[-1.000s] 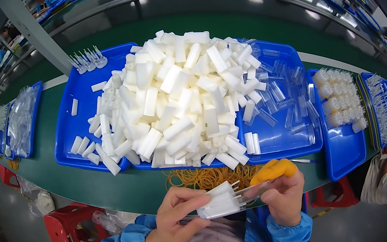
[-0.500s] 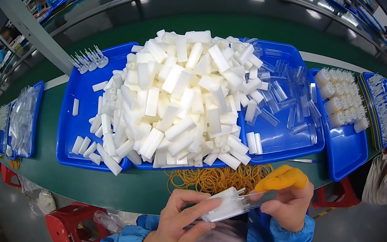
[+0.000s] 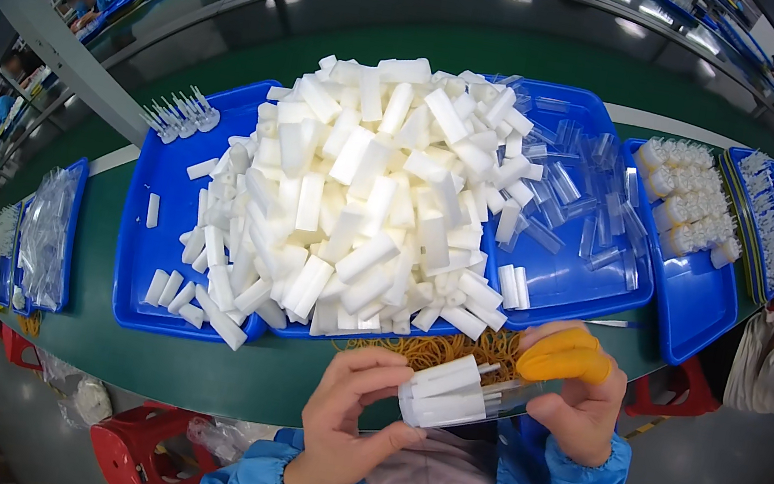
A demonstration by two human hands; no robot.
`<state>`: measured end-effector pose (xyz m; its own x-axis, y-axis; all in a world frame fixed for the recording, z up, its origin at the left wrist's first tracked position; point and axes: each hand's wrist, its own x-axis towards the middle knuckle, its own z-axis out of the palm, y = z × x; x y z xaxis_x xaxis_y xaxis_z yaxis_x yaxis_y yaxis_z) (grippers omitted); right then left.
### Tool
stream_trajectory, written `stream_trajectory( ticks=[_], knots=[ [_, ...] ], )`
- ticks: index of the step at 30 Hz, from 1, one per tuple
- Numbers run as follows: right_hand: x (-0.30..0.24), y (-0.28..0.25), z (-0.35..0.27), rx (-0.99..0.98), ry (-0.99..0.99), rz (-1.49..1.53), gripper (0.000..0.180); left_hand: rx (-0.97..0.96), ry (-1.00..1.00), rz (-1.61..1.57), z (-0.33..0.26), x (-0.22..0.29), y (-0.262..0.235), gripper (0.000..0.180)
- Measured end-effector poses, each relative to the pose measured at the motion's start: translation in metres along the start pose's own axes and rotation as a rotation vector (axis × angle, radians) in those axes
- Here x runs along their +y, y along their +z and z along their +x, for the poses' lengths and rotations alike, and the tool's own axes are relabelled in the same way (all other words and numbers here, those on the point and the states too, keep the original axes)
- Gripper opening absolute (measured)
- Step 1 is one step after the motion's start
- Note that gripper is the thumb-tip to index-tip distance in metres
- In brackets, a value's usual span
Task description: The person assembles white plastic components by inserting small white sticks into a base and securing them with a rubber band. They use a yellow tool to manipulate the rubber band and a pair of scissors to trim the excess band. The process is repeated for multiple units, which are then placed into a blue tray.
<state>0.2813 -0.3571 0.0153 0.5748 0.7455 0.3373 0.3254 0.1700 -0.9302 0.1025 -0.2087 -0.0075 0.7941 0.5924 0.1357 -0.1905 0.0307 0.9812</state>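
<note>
Green workbench (image 3: 184,374), red stool (image 3: 126,454) by its edge; left hand (image 3: 342,428) has slid back, pinching a white foam bundle (image 3: 446,395)'s end, right hand (image 3: 584,405) pinching clear plastic (image 3: 512,397).

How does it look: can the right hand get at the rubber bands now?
Probably yes: the rubber bands lie close by the right hand with nothing visible between them, though it seems occupied with the bundle of white pieces.

bright; glare on blue tray (image 3: 568,279); rim bent, corners black.
</note>
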Motion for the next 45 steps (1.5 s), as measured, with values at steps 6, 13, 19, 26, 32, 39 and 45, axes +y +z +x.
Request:
stream_trajectory(
  ticks=[6, 13, 19, 26, 32, 39, 45],
  knots=[
    [-0.003, 0.004, 0.0, 0.156, 0.066, -0.106, 0.031, -0.076, -0.011, 0.015, 0.003, -0.015, 0.002, 0.047],
    [0.005, -0.001, -0.008, 0.128, 0.039, -0.069, 0.031, -0.122, -0.289, -0.455, 0.006, -0.014, 0.001, 0.05],
    [0.004, -0.003, -0.019, 0.14, 0.035, -0.08, 0.028, -0.167, -0.251, -0.505, 0.003, -0.02, 0.004, 0.046],
    [0.007, 0.014, -0.028, 0.059, 0.01, -0.003, 0.03, -0.203, -0.194, -0.427, -0.004, -0.02, 0.009, 0.043],
    [0.014, 0.018, -0.034, 0.103, 0.005, -0.058, 0.031, -0.176, -0.204, -0.408, -0.004, -0.022, 0.011, 0.042],
    [0.016, 0.022, -0.03, 0.114, -0.036, -0.156, 0.029, -0.136, -0.22, -0.43, -0.007, -0.025, 0.012, 0.042],
    [0.013, 0.015, -0.006, -0.014, -0.05, -0.235, 0.024, -0.021, -0.401, -0.586, -0.004, -0.025, 0.012, 0.043]
  ],
)
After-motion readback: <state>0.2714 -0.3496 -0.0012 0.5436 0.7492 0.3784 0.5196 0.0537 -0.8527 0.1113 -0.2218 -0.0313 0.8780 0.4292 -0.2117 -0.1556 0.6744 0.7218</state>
